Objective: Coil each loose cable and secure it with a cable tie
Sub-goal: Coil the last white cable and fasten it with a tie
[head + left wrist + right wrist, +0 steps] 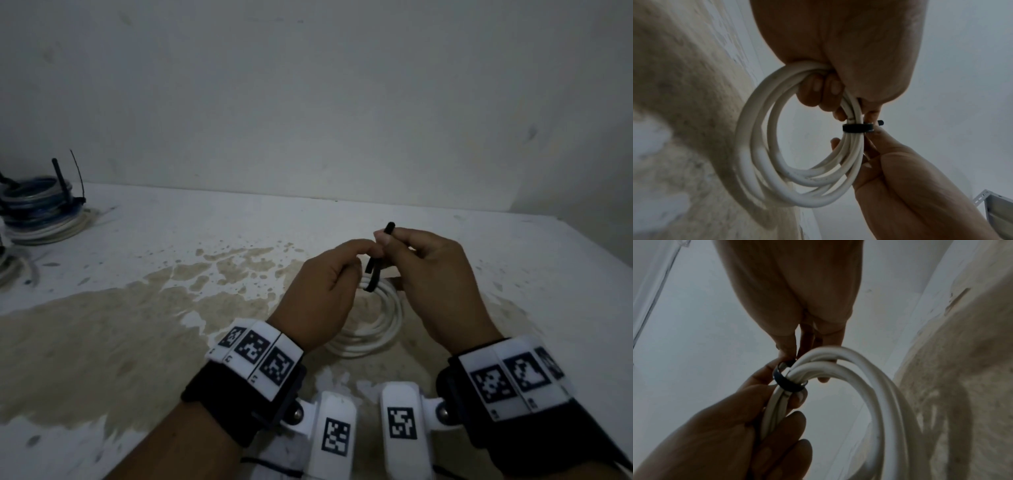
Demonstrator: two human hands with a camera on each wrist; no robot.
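Gripping hands hold a white coiled cable, black cable tie looped round.

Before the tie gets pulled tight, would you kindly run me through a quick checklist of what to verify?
1. White cable coil gathered in loops: ok.
2. Left hand grips the bundle: ok.
3. Black cable tie wraps every strand: ok in the left wrist view.
4. Right hand pinches the tie: ok.
5. Tail threaded through the head: cannot tell.
6. Tie cinched snug: cannot tell.
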